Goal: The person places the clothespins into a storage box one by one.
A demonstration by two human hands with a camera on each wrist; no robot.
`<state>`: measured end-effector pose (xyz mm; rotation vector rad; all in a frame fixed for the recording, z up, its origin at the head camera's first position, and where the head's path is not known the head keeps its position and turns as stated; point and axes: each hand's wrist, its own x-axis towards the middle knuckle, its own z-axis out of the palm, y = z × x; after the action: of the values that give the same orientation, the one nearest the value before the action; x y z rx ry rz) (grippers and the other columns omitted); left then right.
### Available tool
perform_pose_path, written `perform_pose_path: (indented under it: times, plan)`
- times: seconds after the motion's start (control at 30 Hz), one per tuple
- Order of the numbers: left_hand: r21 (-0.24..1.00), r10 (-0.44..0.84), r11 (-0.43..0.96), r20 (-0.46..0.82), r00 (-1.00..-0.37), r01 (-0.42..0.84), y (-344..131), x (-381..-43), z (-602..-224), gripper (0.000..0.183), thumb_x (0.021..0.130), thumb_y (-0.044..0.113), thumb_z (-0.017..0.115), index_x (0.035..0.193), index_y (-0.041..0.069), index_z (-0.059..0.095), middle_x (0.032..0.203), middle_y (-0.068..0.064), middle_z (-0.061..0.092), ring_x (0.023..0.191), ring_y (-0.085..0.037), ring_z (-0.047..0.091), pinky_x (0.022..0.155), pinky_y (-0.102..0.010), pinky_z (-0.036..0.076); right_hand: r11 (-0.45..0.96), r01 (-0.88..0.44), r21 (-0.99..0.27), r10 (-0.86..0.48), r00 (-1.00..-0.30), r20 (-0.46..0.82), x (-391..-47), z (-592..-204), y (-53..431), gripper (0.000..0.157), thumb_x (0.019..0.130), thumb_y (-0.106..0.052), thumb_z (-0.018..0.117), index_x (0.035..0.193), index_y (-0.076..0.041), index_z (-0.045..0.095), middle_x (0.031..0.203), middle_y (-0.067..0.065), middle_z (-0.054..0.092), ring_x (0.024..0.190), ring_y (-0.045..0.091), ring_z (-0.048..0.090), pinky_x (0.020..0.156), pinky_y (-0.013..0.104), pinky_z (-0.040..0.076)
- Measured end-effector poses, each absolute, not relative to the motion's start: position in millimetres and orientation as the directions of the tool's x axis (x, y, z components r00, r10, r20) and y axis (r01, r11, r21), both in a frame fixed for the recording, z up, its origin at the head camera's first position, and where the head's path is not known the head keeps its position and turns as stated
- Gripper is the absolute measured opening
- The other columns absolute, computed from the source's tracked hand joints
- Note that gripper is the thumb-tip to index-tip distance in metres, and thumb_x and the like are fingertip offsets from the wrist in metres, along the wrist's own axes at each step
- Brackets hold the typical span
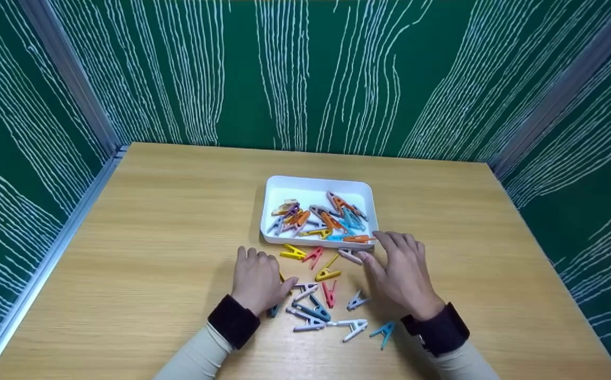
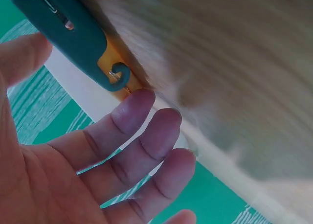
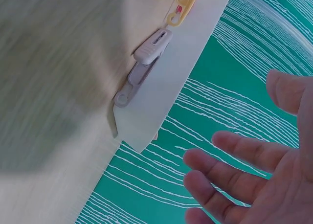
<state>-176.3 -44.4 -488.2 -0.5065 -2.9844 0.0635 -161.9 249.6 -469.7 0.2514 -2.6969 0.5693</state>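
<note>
My left hand (image 1: pixel 257 279) is just left of a spread of clothespins, its fingers loosely bent and holding nothing. Close to its fingertips in the left wrist view are a dark teal clothespin (image 2: pixel 73 38) and a yellow-orange one (image 2: pixel 111 53). With fingers spread, my right hand (image 1: pixel 403 272) hovers by the front right corner of a white tray (image 1: pixel 311 189). A pale mauve clothespin (image 1: pixel 350 256) lies just left of its thumb. Inside the tray are many mixed clothespins, among them an orange one (image 1: pixel 358 239) near the front wall.
Between the hands lie yellow (image 1: pixel 327 275), red (image 1: pixel 329 294), blue-grey (image 1: pixel 357 302) and white (image 1: pixel 356 329) clothespins, with a turquoise one (image 1: pixel 384 331) nearer the right wrist. The wooden table (image 1: pixel 179 200) is bounded by green panels (image 1: pixel 242 79) with white wavy lines.
</note>
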Motion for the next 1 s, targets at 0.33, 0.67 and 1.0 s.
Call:
perform_pose_path:
  times: [0.33,0.67,1.0]
  plan:
    - [0.047,0.347,0.936,0.040,-0.937,0.349,-40.8,-181.3,-488.9,0.044,0.089,0.049,0.068,0.083,0.005,0.067,0.080,-0.010,0.067,0.088,-0.033,0.061,0.095,-0.052,0.041,0.906,-0.240,-0.349,-0.110,-0.929,0.353,-156.9,-466.4,247.0,0.058,0.097,-0.044,0.070,0.137,-0.002,0.063,0.129,0.023,0.064,0.121,0.041,0.052,0.100,0.057,0.034]
    - [0.090,0.385,0.913,0.134,-0.913,0.398,-44.0,-179.0,-489.7,0.028,0.087,0.032,0.074,0.086,0.004,0.070,0.082,-0.011,0.069,0.081,-0.030,0.061,0.088,-0.047,0.046,0.908,-0.226,-0.354,-0.103,-0.936,0.336,-156.0,-468.5,245.8,0.058,0.096,-0.043,0.071,0.137,-0.003,0.063,0.130,0.023,0.064,0.122,0.041,0.051,0.102,0.056,0.033]
    - [0.104,0.394,0.913,0.027,-0.919,0.395,-49.9,-176.8,-481.8,0.033,0.081,0.036,0.078,0.069,0.011,0.060,0.078,-0.009,0.066,0.082,-0.031,0.063,0.088,-0.048,0.046,0.907,-0.249,-0.339,-0.114,-0.921,0.372,-157.0,-469.7,248.1,0.056,0.095,-0.041,0.073,0.135,-0.003,0.064,0.128,0.022,0.064,0.121,0.041,0.052,0.102,0.057,0.033]
